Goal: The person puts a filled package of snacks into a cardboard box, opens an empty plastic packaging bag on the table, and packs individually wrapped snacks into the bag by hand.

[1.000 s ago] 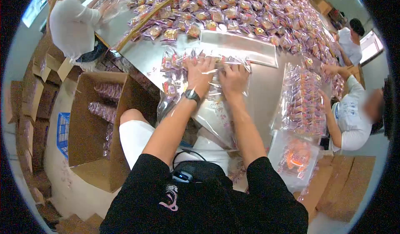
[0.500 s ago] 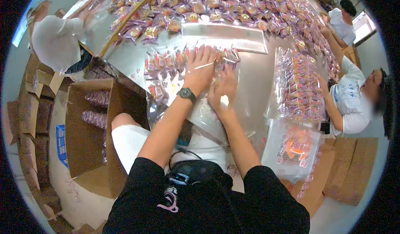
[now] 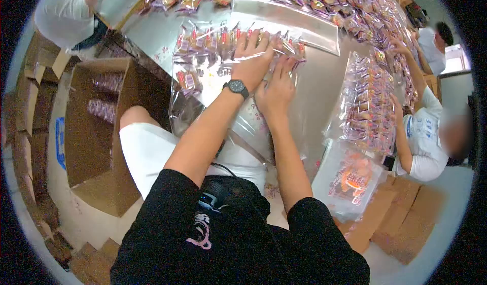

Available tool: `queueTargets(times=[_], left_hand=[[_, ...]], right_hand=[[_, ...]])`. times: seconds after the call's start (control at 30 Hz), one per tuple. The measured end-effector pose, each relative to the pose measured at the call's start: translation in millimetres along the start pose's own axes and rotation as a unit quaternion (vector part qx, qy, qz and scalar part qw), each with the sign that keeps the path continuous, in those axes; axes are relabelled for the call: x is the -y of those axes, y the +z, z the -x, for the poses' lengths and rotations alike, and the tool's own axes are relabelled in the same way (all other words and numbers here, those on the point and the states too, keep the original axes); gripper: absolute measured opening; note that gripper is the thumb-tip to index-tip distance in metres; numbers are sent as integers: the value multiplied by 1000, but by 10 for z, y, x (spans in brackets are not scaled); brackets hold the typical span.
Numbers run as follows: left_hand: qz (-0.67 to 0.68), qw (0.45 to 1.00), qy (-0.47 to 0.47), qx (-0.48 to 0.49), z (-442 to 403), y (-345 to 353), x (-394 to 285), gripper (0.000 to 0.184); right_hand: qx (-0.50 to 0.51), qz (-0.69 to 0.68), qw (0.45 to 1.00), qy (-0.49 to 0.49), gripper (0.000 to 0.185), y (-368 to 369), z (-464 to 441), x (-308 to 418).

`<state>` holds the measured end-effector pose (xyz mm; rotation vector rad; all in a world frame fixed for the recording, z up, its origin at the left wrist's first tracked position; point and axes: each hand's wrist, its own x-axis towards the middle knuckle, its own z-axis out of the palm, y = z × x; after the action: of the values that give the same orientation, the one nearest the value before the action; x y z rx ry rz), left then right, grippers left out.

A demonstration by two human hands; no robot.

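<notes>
A large clear plastic bag lies on the metal table, with a row of small wrapped packets along its far end. My left hand, below a black watch, rests on the bag with its fingers spread over the packets. Close beside it on the right, my right hand touches the bag, fingers stretched toward the right part of the row. One more packet sits in the bag nearer to me, at its left side.
A metal tray lies beyond the bag, before a heap of packets. A filled bag and printed bags are at right, beside a co-worker. An open carton stands left. Other people are at the upper corners.
My view has shifted, so the tray and heap appear higher. My left hand has moved rightward along the packet row, and my right hand's fingers now reach toward its right part.
</notes>
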<state>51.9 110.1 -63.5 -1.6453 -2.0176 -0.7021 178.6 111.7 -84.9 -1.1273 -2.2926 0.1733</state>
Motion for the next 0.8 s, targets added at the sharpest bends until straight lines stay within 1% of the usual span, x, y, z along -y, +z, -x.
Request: queueTargets(times=[0.03, 0.17, 0.27, 0.3, 0.33, 0.37, 0.4, 0.43, 0.47, 0.5, 0.53, 0.57, 0.6, 0.63, 0.67, 0.7, 0.73, 0.77, 0.8], left_hand=[[0, 1000, -7, -9, -9, 37, -2, 35], [-3, 999, -44, 26, -51, 39, -88, 35], [-35, 998, -35, 39, -64, -70, -151, 42], [-51, 997, -31, 42, -32, -130, -168, 44], [-33, 998, -33, 31, 58, -265, -229, 51], [6, 994, -43, 99, 218, -392, -307, 53], [43, 984, -51, 165, 397, -530, -383, 55], [86, 989, -27, 117, 604, -763, -448, 55], [129, 989, -5, 73, 848, -1044, -504, 55], [178, 981, 11, 79, 1101, -1306, -532, 52], [230, 969, 27, 85, 1367, -1555, -566, 49], [262, 964, 22, 45, 1632, -1766, -617, 41], [294, 956, 21, 3, 1849, -1952, -619, 34], [287, 957, 25, -43, 2001, -2155, -553, 26], [313, 947, -6, -76, 2071, -2288, -437, 26], [303, 945, -76, -102, 2082, -2375, -315, 25], [252, 949, -142, -123, 2013, -2455, -126, 27], [225, 920, -297, -121, 1881, -2528, -20, 35], [234, 901, -354, -88, 1873, -2451, 198, 49]], right_hand=[[18, 8, 1000, 7, 85, -30, -14, 24], [65, 72, 995, 5, 75, -47, -64, 60], [58, 75, 995, -12, 76, 112, -74, -115], [76, 36, 996, -23, 74, 101, -90, -163], [95, -2, 995, -33, 72, 44, -95, -179], [112, -41, 992, -43, 70, -2, -136, -208], [77, -33, 995, -53, 70, 108, -158, -367], [45, -26, 997, -61, 69, 353, -100, -618], [37, -16, 997, -65, 69, 350, -30, -571], [28, -6, 997, -70, 69, 345, 41, -523], [39, 9, 997, -72, 69, -35, 92, -168], [46, 25, 996, -73, 69, -329, 147, 128], [28, 35, 994, -98, 67, -465, 226, 309], [10, 46, 991, -123, 65, -581, 317, 460], [-9, 57, 988, -145, 63, -610, 378, 571], [51, -37, 992, -111, 61, -569, 395, 634], [113, -132, 982, -78, 59, -520, 424, 696], [173, -224, 958, -44, 57, -480, 454, 772], [165, -236, 955, -69, 57, -418, 442, 909]])
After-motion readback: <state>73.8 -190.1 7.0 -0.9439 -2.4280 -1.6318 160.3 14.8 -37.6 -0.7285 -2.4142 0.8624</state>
